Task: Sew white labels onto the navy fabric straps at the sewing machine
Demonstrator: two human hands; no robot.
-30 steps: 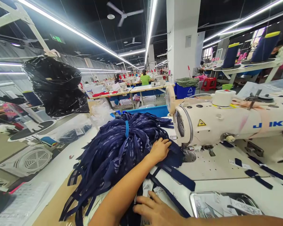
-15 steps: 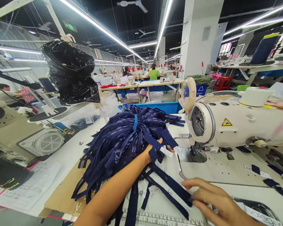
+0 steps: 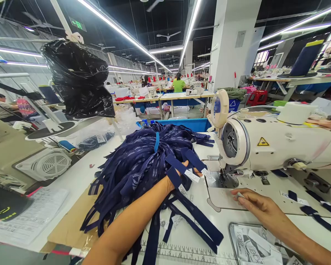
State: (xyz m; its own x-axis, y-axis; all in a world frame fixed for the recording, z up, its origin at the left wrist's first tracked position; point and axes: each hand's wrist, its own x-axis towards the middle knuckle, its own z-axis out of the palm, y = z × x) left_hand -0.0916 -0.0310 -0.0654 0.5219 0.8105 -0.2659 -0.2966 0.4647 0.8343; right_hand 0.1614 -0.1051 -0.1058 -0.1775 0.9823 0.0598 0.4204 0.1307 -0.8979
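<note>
A large bundle of navy straps, bound by a blue tie, lies on the white table. At its right edge my left hand is closed around several navy strap ends with white printed labels, which partly cover its fingers. My right hand is above the sewing machine's bed, its thumb and fingers pinched on a small light-coloured object too small to name. Loose navy straps extend toward the front between the hands. A tray of white labels sits below my right hand.
The white sewing machine stands at the right, with labelled navy pieces on its bed. A black plastic bag hangs at the upper left. Papers and cardboard lie at the left. A blue bin is behind the bundle.
My right hand has moved up and right, away from the loose straps to the machine bed, uncovering the label tray. My left hand still holds the strap ends.
</note>
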